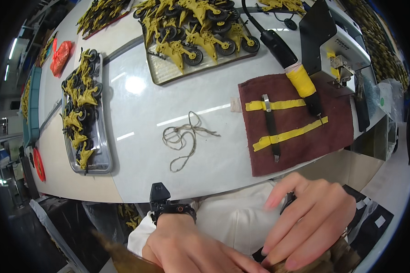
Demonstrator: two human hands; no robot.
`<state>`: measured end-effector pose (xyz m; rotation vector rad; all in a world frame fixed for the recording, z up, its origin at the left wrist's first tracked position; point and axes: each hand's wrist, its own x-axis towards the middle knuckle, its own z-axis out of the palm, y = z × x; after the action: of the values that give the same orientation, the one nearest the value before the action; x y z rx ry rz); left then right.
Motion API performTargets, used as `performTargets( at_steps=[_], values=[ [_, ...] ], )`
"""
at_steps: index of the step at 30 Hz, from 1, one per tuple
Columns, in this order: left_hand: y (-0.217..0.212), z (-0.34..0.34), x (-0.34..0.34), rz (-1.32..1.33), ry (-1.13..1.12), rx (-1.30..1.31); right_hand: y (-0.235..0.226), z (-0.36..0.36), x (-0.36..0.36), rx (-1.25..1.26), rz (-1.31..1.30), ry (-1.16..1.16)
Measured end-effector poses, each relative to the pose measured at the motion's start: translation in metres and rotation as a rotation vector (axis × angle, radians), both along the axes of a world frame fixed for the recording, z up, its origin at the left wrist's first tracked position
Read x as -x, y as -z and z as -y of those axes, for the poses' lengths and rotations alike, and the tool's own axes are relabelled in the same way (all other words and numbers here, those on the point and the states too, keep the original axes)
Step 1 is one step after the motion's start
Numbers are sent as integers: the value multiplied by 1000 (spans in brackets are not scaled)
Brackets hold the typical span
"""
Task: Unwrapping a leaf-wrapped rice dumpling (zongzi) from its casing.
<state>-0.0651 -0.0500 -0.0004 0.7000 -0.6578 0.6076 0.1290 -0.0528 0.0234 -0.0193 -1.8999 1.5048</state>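
My left hand [191,245] is low at the centre, back up, with a black device [164,200] strapped to its wrist. Its fingers run off the lower edge, so whatever they touch is hidden. To its right, my right hand [312,218] has its fingers bent and spread, with nothing visible between them. Its fingertips hang just above a brown thing [341,257], mostly cut off by the frame. Another blurred brown piece [125,259] lies left of my left hand; I cannot make out its kind. Both hands are over my lap, below the table's front edge.
On the white table [141,150] lie a tangled string [187,134] and a maroon cloth [296,154] with yellow tape strips. A black, yellow-wrapped handheld tool [300,82] rests on the cloth. Yellow toy motorcycle parts fill a tray [159,77] and a narrower clear tray [105,161].
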Motion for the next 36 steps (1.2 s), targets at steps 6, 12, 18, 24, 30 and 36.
performTargets(
  at_steps=[6, 12, 18, 24, 30, 36],
  values=[
    [-4, -2, 16, -145, -10, 20, 7, 9, 11, 184, -63, 316],
    [-2, 23, 20, -334, -425, 314, 30, 0, -9, 352, 109, 312],
    [15, 30, 34, -294, -473, 377, 34, 2, 0, 349, 8, 335],
    [-11, 3, 15, -152, -81, -36, 11, 22, 3, 140, -35, 434],
    [5, 31, 16, 41, -265, 80, 17, 23, 12, 27, -105, 431],
    [7, 10, 8, 74, -330, -160, 15, 12, 0, 1, 25, 359]
  ],
)
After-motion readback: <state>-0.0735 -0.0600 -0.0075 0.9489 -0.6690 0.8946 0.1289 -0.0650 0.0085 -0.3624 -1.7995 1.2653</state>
